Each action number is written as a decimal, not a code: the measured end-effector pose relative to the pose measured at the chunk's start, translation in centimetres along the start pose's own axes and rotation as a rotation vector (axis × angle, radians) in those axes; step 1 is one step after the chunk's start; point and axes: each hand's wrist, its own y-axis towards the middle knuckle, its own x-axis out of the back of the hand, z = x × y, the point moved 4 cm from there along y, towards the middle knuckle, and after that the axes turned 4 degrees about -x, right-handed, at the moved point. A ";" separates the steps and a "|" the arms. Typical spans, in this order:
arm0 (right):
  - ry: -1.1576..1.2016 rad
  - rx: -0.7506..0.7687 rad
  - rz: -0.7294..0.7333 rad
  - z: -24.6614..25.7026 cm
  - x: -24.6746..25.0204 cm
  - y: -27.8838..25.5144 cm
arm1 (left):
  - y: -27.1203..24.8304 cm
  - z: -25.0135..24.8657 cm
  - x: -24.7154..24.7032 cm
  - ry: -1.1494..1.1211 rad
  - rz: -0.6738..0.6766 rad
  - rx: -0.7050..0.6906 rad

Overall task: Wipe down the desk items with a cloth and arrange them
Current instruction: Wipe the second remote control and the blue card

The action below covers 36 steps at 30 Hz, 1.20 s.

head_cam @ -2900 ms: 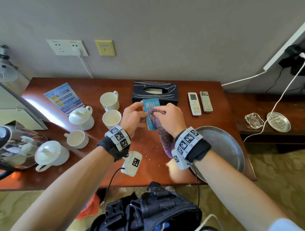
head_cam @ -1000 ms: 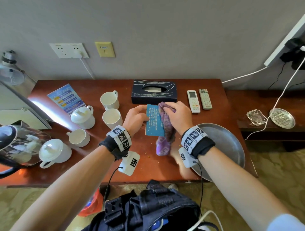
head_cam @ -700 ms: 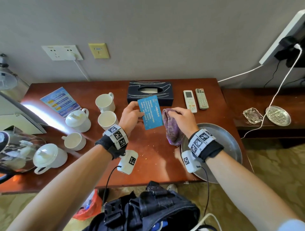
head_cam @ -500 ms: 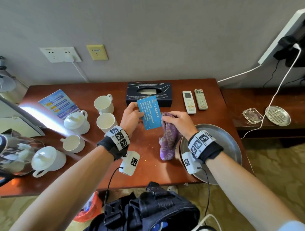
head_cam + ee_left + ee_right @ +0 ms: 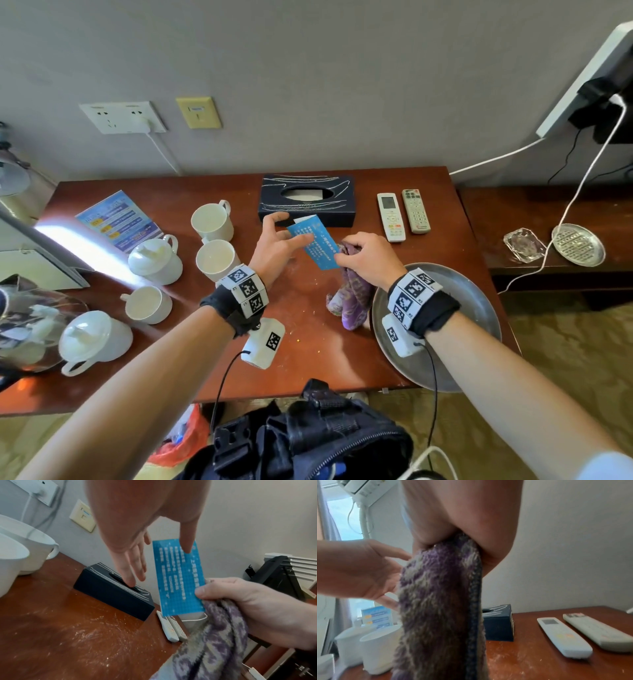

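Observation:
A blue printed card (image 5: pixel 317 245) (image 5: pixel 178 577) is held up over the brown desk (image 5: pixel 308 359), in front of the dark tissue box (image 5: pixel 306 202). My right hand (image 5: pixel 344 255) (image 5: pixel 202 595) pinches the card's lower right corner and grips a bunched purple cloth (image 5: pixel 351 301) (image 5: pixel 440 601), which hangs down to the desk. My left hand (image 5: pixel 291 228) (image 5: pixel 159 561) is beside the card with straight, spread fingers, and its thumb lies over the card's upper face. Whether the thumb touches the card, I cannot tell.
White cups (image 5: pixel 211 221) (image 5: pixel 215 258) (image 5: pixel 147 303) and two lidded cups (image 5: pixel 156 257) (image 5: pixel 94 339) stand at the left by a leaflet (image 5: pixel 118 219). Two remotes (image 5: pixel 390 216) (image 5: pixel 415 210) lie at the back right. A round metal tray (image 5: pixel 472 308) overhangs the front right corner.
My left hand has let go of the card and opened its fingers. My right hand, still holding the cloth, has taken the card by its lower corner.

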 end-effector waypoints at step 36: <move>0.098 -0.394 -0.191 -12.8 8.3 -2.9 | 5.7 2.0 -10.2 0.684 0.505 0.034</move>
